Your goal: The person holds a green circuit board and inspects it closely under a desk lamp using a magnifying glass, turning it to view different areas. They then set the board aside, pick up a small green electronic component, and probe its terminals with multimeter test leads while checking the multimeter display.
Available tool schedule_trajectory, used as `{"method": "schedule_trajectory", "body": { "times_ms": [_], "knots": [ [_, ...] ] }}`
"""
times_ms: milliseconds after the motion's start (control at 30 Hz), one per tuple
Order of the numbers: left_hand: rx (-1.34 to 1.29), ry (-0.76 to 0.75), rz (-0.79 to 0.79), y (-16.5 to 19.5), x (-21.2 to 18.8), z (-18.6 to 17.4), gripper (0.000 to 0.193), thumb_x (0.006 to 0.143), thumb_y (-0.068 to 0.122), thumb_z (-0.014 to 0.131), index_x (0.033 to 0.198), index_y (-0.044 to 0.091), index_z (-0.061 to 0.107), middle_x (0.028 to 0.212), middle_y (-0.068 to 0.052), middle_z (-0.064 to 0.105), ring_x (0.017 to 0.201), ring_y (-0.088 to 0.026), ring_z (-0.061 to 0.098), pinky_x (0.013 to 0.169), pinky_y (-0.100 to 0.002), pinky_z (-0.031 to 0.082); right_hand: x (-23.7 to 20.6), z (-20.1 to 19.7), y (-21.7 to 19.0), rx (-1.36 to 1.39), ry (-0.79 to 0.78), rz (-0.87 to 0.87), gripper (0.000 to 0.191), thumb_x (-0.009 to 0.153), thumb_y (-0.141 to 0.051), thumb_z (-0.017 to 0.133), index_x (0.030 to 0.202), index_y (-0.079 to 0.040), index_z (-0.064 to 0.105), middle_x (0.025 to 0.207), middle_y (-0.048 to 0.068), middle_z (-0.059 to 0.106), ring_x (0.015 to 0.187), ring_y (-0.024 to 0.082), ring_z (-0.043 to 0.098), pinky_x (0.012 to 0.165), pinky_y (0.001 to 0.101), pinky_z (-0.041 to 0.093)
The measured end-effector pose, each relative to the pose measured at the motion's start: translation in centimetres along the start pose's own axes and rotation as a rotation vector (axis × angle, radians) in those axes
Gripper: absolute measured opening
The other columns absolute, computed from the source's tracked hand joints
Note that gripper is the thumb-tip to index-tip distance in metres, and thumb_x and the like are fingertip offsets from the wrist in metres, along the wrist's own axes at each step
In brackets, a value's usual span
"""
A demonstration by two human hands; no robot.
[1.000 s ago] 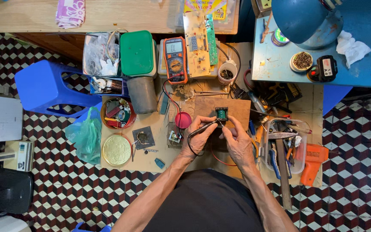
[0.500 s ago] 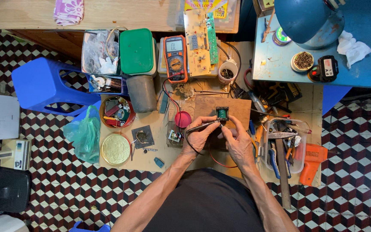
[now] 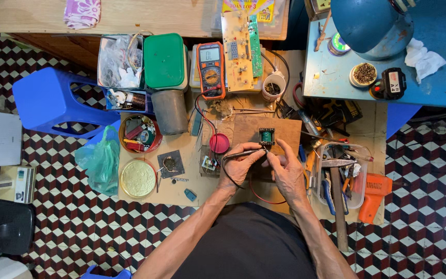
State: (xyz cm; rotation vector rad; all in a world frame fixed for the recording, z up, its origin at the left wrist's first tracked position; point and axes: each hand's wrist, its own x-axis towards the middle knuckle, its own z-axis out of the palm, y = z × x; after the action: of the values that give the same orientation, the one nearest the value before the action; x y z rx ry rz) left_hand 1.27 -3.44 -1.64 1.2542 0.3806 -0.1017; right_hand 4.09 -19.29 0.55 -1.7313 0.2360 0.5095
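Holding black probe [image 3: 239, 154] – left hand [image 3: 238, 168] – long axis horizontal, tip rightward.

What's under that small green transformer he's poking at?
The transformer sits on a brown board, which lies on the cluttered low table. The left hand holds a probe toward it; the right hand covers the board's near edge.

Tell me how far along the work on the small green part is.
Done: the green part sits upright on the wooden board, meter nearby. In hand: the left hand holds a thin black tool near the part; the right hand steadies beside it. Left: whether any joint is finished cannot be seen.
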Motion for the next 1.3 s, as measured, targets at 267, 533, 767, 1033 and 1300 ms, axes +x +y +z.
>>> {"method": "schedule_trajectory", "body": {
  "times_ms": [267, 533, 767, 1033, 1300],
  "knots": [
    [0.049, 0.106, 0.01, 0.5, 0.2, 0.3, 0.024, 0.093, 0.014, 0.075, 0.114, 0.002, 0.069, 0.102, -0.004, 0.076, 0.091, -0.009, 0.072, 0.079, -0.023, 0.058, -0.4, -0.1, -0.4, 0.01, 0.01, -0.012, 0.056, 0.098, -0.022, 0.062, 0.15, -0.006, 0.049, 0.081, 0.005, 0.074, 0.054, 0.004, 0.052, 0.048, 0.0217, 0.043],
    [0.133, 0.101, 0.08, 0.7, 0.8, 0.5, 0.026, 0.095, 0.013, 0.073, 0.117, 0.001, 0.066, 0.103, -0.005, 0.075, 0.09, -0.007, 0.067, 0.079, -0.022, 0.054, 1.1, -0.6, 1.1, 0.028, 0.092, -0.007, 0.051, 0.098, -0.023, 0.066, 0.144, -0.004, 0.052, 0.082, 0.003, 0.07, 0.058, 0.002, 0.049, 0.051, 0.0199, 0.04],
    [0.161, 0.131, 0.042, 0.2, 1.9, 0.9, 0.026, 0.095, 0.017, 0.072, 0.115, 0.001, 0.065, 0.102, -0.005, 0.076, 0.091, -0.007, 0.068, 0.08, -0.022, 0.054, 3.2, -0.4, 1.1, 0.101, 0.119, 0.099, 0.037, 0.099, -0.029, 0.065, 0.124, -0.002, 0.067, 0.086, 0.001, 0.071, 0.055, 0.001, 0.045, 0.047, 0.0182, 0.035],
    [0.135, 0.055, -0.003, 0.2, 2.5, 0.6, 0.026, 0.096, 0.019, 0.072, 0.115, 0.002, 0.066, 0.096, -0.001, 0.072, 0.085, -0.004, 0.062, 0.075, -0.02, 0.052, 4.0, -0.3, 1.4, 0.294, 0.156, 0.178, 0.027, 0.098, -0.027, 0.067, 0.108, -0.003, 0.071, 0.082, 0.004, 0.072, 0.045, 0.001, 0.041, 0.041, 0.0191, 0.03],
    [0.104, -0.05, -0.007, 0.1, 4.8, 1.9, 0.027, 0.096, 0.021, 0.071, 0.116, 0.003, 0.065, 0.096, 0.001, 0.07, 0.087, -0.004, 0.061, 0.077, -0.02, 0.051, 4.7, -1.8, 1.7, 0.36, 0.215, 0.122, 0.026, 0.098, -0.027, 0.066, 0.108, -0.004, 0.071, 0.084, 0.004, 0.072, 0.048, 0.003, 0.044, 0.043, 0.0205, 0.032]
  ]
}}
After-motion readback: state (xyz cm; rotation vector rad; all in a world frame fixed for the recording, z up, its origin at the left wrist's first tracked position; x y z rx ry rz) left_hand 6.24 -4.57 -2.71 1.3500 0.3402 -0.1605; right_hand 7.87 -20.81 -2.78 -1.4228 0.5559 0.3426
